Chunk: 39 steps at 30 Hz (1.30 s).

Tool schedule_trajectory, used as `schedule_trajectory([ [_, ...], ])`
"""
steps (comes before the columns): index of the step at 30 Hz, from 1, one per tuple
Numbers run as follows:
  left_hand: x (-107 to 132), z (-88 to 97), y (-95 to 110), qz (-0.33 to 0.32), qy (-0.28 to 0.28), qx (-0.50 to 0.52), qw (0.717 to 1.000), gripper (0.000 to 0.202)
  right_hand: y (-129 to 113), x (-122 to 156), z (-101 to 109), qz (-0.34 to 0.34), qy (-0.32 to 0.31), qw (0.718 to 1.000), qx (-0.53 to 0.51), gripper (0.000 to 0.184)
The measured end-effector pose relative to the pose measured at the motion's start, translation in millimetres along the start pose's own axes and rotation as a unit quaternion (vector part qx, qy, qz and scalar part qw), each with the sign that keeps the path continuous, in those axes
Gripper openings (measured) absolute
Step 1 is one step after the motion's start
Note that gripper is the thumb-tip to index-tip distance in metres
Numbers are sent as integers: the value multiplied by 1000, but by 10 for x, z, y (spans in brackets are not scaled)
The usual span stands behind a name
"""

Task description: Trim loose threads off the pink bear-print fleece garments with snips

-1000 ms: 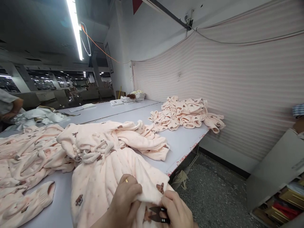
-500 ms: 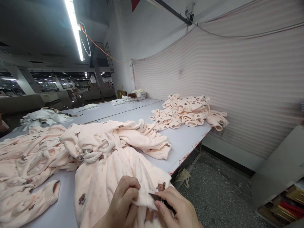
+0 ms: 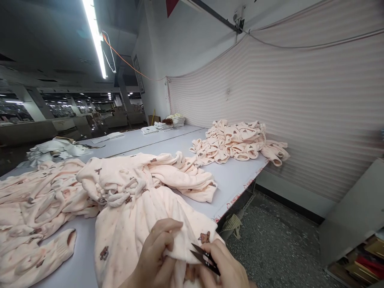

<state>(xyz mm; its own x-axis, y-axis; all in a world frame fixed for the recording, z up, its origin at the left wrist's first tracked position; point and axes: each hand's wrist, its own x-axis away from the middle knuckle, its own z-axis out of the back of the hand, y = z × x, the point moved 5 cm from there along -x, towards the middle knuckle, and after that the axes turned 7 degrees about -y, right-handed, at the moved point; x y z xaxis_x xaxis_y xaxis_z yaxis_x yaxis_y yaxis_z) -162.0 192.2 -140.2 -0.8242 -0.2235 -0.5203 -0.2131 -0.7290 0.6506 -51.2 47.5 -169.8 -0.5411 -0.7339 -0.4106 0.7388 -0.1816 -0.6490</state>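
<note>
A pale pink fleece garment [image 3: 129, 224] with brown bear prints is spread over the near part of the table, its front edge bunched under my hands. My left hand [image 3: 157, 252] pinches a fold of that garment between thumb and fingers. Close by on the right, my right hand [image 3: 225, 266] holds small black thread snips [image 3: 205, 258]. Their two blades are parted and point left at the pinched cloth. The lower fingers of my right hand are partly hidden by the fabric and the picture's edge.
More pink garments [image 3: 42, 200] lie heaped at the left. Another pink pile [image 3: 234, 140] sits at the table's far right corner. White cloth pieces [image 3: 58, 148] and folded stacks [image 3: 177, 119] rest farther back on the table [image 3: 144, 145]. Striped fabric [image 3: 300, 100] hangs along the wall.
The snips' blades have come apart, where before they looked closed. My left forefinger has stretched out a little to the right. The pinched garment edge stays in nearly the same place.
</note>
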Motion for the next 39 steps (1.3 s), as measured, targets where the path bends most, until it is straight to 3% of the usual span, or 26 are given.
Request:
schedule_trajectory([
  [2,-62,-33,-114,128,-66,140,980,13,43,-73,-20,-11,30,999,18,20],
  [4,-104,-66,-186,227,-118,271,928,10,81,-170,-15,-27,59,997,27,15],
  [6,-147,-54,-205,265,-135,354,886,16,101,-264,-21,-41,42,998,21,9],
  [9,-172,-1,-232,291,-126,388,865,24,78,-327,-44,-24,-48,998,-21,6],
  [12,-170,24,-234,286,-130,370,874,26,21,-298,-24,23,-95,994,-42,18],
  [16,-158,20,-225,282,-143,322,892,28,15,-270,38,15,-57,998,-16,21],
  [21,-147,24,-227,298,-138,325,887,33,-2,-274,15,29,-99,995,3,20],
  [25,-167,37,-198,297,-149,333,882,35,-4,-279,42,36,-73,995,50,21],
  [31,-167,11,-219,314,-148,285,893,43,-119,-270,38,105,-30,989,103,18],
  [33,-186,73,-264,298,-103,304,899,39,-40,-261,57,64,-17,996,55,17],
  [37,-259,316,-362,264,63,406,873,28,358,-221,100,-107,47,991,-58,25],
  [39,-322,284,-330,265,35,313,912,29,528,-228,48,-165,51,977,-122,28],
])
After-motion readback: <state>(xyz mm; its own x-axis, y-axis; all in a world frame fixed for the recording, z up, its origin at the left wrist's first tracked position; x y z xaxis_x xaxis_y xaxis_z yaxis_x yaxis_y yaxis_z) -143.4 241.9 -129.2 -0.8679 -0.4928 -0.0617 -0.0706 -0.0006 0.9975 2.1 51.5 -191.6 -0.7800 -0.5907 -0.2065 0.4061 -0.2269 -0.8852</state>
